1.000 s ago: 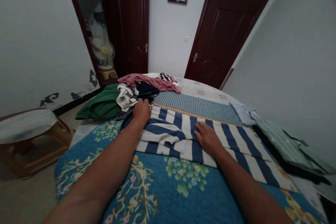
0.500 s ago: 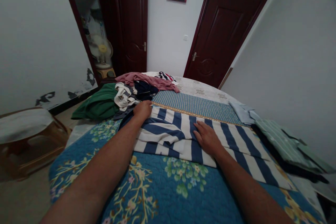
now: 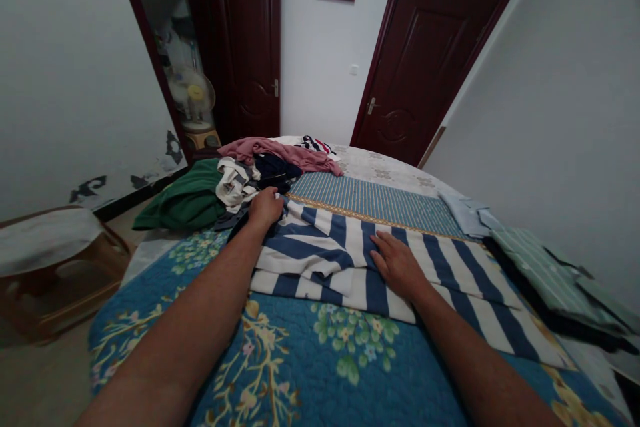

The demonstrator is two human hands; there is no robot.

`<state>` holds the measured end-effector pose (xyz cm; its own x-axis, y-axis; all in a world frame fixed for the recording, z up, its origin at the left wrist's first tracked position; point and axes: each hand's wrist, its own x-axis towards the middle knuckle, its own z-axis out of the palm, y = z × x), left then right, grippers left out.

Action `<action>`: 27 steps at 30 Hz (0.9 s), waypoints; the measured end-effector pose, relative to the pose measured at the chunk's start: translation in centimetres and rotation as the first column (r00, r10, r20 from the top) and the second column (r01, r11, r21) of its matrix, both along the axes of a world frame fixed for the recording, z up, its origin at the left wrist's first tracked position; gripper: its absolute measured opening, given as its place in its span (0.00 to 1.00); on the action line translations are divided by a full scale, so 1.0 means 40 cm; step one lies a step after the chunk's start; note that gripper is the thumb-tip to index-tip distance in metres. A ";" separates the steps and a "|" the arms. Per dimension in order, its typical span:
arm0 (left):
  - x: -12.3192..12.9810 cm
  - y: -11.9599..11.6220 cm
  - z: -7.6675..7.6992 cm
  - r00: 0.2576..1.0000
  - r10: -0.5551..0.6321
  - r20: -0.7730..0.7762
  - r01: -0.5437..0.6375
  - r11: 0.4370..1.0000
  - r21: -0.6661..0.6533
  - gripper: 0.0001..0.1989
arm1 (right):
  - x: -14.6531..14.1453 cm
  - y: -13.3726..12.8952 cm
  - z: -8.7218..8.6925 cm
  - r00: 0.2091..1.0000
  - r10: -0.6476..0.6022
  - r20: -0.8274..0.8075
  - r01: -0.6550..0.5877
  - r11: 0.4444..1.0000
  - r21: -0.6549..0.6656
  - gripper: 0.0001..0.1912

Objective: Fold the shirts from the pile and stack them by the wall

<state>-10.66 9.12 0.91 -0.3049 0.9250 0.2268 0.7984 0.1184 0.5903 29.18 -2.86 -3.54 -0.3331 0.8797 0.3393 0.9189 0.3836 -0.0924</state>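
A navy-and-white striped garment (image 3: 357, 260) lies lengthwise across the blue floral quilt (image 3: 320, 360), partly folded over itself and creased toward its left end. At that far left edge, my left hand (image 3: 266, 205) is closed on the cloth and lifts it slightly; the fingertips are partly hidden. My right hand (image 3: 395, 260) rests flat on the middle of the stripes, fingers stretched out. The garment's kind cannot be made out for certain.
Beyond my left hand sits a heap with a green garment (image 3: 183, 197), a pink garment (image 3: 280, 152) and dark and white pieces. Folded clothes, including a pale green striped shirt (image 3: 545, 273), lie at the right edge. A stool (image 3: 55, 267) stands at left.
My left hand has moved slightly left, pulling the garment's far left corner with it, and the cloth there is drawn into new creases. My right hand stays in place.
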 end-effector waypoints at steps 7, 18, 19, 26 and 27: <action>0.007 -0.028 0.025 0.980 -0.019 -0.197 0.012 0.999 -0.037 0.24 | 0.003 0.001 -0.008 0.999 0.038 -0.017 -0.036 0.997 0.067 0.26; -0.016 -0.222 0.161 0.666 -0.746 -0.007 0.688 0.619 -0.379 0.30 | 0.001 0.001 0.001 0.985 0.090 -0.145 -0.070 0.988 0.135 0.24; -0.014 -0.246 0.160 0.625 -0.781 -0.004 0.713 0.572 -0.405 0.32 | 0.003 -0.002 0.003 0.981 0.107 -0.162 -0.083 0.985 0.153 0.23; 0.004 -0.300 0.104 0.623 -0.777 -0.089 0.722 0.615 -0.316 0.25 | -0.092 -0.099 0.082 0.926 0.317 -0.205 -0.250 0.923 0.294 0.20; 0.001 -0.294 0.098 0.636 -0.770 -0.051 0.731 0.622 -0.282 0.24 | -0.127 -0.119 0.094 0.917 0.346 -0.200 -0.282 0.915 0.289 0.21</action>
